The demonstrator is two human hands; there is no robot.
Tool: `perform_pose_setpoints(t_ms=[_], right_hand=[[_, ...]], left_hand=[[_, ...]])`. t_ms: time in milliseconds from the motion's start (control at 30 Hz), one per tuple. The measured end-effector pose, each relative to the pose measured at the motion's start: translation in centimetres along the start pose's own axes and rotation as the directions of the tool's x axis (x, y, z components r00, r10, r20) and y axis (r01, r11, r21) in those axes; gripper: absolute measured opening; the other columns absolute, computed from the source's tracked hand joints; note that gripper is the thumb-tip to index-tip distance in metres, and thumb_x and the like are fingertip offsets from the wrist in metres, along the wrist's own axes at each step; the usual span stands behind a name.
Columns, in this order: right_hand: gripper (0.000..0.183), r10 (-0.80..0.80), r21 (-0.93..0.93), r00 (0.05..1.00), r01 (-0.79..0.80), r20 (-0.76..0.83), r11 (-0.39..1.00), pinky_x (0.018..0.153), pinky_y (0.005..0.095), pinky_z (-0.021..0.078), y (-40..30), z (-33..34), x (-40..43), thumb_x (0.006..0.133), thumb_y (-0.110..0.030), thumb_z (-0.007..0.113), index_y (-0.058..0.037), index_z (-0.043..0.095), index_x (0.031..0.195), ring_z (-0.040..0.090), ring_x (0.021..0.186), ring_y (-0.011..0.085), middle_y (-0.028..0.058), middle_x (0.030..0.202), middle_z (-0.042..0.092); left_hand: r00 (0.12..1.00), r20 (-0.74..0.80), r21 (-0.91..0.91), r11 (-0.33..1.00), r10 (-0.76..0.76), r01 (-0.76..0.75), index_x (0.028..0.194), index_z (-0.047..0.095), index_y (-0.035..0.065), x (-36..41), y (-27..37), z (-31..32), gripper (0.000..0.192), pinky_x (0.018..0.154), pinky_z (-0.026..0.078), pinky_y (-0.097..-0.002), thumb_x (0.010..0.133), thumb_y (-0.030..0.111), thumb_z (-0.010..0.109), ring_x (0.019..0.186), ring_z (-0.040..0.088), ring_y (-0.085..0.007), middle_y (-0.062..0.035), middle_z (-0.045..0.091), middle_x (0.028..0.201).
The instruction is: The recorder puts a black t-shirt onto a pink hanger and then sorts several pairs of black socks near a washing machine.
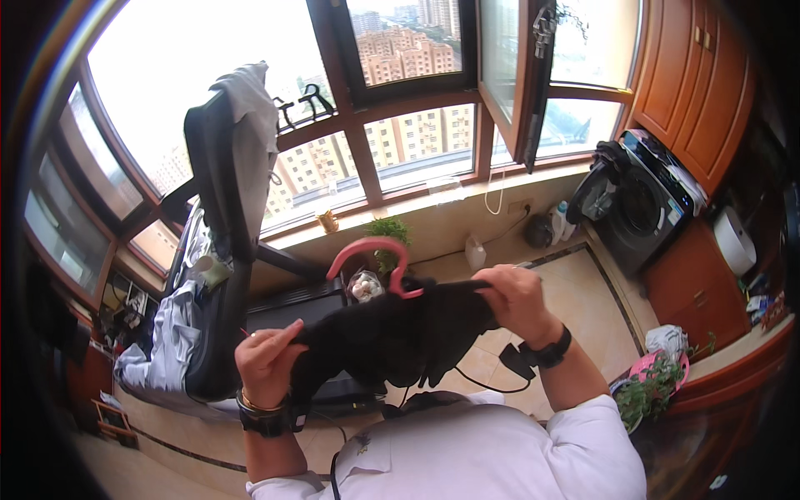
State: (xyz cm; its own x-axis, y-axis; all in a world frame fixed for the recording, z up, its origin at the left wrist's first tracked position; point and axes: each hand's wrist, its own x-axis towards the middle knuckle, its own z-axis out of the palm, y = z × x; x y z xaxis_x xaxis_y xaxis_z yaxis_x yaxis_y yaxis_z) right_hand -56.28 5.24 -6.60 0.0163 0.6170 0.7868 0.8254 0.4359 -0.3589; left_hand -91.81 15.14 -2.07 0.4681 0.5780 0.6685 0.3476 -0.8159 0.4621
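A black garment (381, 337) hangs stretched between my two hands in front of my chest. The hook of a pink clothes hanger (403, 265) sticks up out of its top edge; the rest of the hanger is hidden in the black cloth. My left hand (269, 362) pinches the garment's left end between thumb and fingers. At the other end, slightly higher, my right hand (515, 297) grips the cloth from above. A black band with a small device sits on each wrist.
At left stands a treadmill (219, 312) draped with grey clothes (172, 340). A washing machine (644, 206) with its door open is at far right, near a potted plant (650, 390). One window sash (506, 75) stands open ahead. Black hangers (306, 103) hang by the window.
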Motion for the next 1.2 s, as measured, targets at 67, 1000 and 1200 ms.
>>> perform_pose_setpoints(t_ms=[67,1000,1200], right_hand=[[0.010,0.038,-0.041,0.998,-0.040,-0.041,0.998,0.061,0.0352,0.0488,0.4,-1.3,0.3,0.079,-0.007,0.065,-0.0074,0.064,0.089,0.062,0.069,0.0299,0.0109,0.076,0.063],[0.012,0.230,0.116,0.961,-0.214,-0.153,0.970,0.067,0.0301,0.0491,-1.1,-2.1,-0.4,0.079,-0.008,0.068,-0.0038,0.067,0.091,0.064,0.071,0.0253,0.0107,0.078,0.066],[0.032,0.118,0.035,0.990,-0.116,-0.074,0.993,0.079,0.0339,0.0454,-2.3,-1.9,1.0,0.075,-0.023,0.073,-0.0064,0.064,0.102,0.056,0.090,0.0281,0.0101,0.093,0.060]], left_hand=[[0.997,-0.072,-0.004,1.000,-0.012,0.011,0.096,0.070,0.0004,-0.3,-1.1,-1.1,0.036,0.061,0.048,-0.0234,0.062,-0.008,0.074,0.068,0.062,-0.0167,-0.0101,0.066,0.078],[0.921,-0.025,0.160,0.911,0.390,-0.381,0.099,0.067,0.0065,6.4,6.1,4.2,0.021,0.083,0.046,-0.0360,0.079,0.011,0.068,0.091,0.063,-0.0274,-0.0097,0.066,0.096],[0.954,-0.088,0.170,0.948,0.286,-0.269,0.084,0.064,0.0055,6.2,5.9,6.2,0.007,0.056,0.047,-0.0313,0.078,0.006,0.067,0.061,0.059,-0.0250,-0.0071,0.062,0.070]])
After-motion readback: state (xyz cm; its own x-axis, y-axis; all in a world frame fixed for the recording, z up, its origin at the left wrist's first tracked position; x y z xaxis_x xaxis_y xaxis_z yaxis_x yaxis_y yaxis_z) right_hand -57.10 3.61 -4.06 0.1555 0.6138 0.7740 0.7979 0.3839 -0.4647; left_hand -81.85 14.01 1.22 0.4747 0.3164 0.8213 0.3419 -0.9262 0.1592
